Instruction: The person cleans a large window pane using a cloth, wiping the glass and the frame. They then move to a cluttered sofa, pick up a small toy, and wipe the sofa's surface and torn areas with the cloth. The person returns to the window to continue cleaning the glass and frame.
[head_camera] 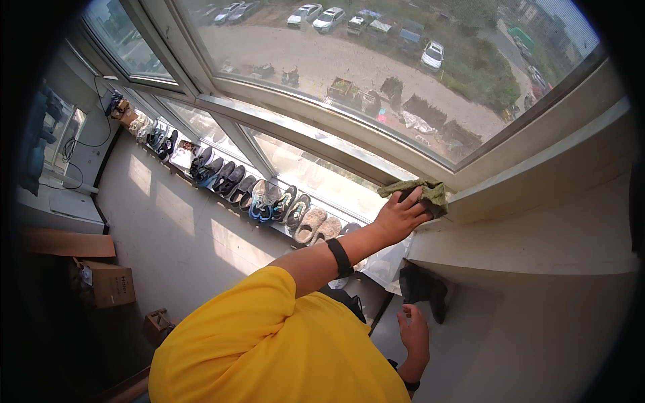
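Observation:
My left hand (400,216) grips a crumpled olive-green cloth (434,195) at the lower right corner of the window frame (453,176). The cloth lies against the frame where it meets the wall. A dark band circles my left forearm, which stretches over the row of shoes. Lower down, my right hand (415,330) hangs with nothing in it, its fingers loosely bent and apart. Close to that hand, a black boot (426,289) is on the floor by the wall.
Shoes line a low ledge under the window, among them fluffy slippers (311,225) and blue-grey sneakers (260,200). A cardboard box (108,284) and a small wooden stool (157,325) stand on the left. A loose black cable (70,148) hangs on the far wall.

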Demonstrator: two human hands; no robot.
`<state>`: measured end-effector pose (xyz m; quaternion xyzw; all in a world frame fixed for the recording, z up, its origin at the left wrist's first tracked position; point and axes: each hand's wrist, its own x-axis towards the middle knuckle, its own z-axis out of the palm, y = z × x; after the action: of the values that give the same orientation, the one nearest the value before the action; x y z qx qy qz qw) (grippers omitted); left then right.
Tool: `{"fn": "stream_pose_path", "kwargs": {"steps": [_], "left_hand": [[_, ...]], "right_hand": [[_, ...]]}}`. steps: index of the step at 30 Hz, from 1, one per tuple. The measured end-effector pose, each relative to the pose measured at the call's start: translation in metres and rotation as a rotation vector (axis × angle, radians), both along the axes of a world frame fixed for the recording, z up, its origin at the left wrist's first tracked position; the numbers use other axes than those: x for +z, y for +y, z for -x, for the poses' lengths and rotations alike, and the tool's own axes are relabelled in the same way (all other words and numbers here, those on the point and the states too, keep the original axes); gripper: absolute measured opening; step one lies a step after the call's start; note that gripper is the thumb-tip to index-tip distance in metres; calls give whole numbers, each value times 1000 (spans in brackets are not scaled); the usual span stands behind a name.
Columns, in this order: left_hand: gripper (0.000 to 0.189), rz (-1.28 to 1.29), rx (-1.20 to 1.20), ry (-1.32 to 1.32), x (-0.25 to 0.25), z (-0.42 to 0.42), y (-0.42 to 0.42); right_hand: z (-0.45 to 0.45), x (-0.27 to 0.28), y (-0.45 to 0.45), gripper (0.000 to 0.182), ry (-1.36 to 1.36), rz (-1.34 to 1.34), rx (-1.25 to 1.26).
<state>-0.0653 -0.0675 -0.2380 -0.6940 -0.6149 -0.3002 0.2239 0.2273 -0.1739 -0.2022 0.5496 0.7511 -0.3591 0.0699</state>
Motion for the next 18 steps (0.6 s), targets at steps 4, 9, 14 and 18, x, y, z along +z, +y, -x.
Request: {"fn": "stream_pose_path", "kwargs": {"steps": [4,9,14,18], "left_hand": [[23,-56,139,-16,-5,43,-16],[17,-156,163,-4,-19,146,-47],[23,-264,156,-13,-30,246,-82],[16,-310,155,37,-43,337,-104]], "right_hand": [[20,-25,7,37,-40,146,150],[98,-8,26,37,13,47,377],[195,23,16,34,97,-136,247],[249,12,-22,35,79,-45,166]]}}
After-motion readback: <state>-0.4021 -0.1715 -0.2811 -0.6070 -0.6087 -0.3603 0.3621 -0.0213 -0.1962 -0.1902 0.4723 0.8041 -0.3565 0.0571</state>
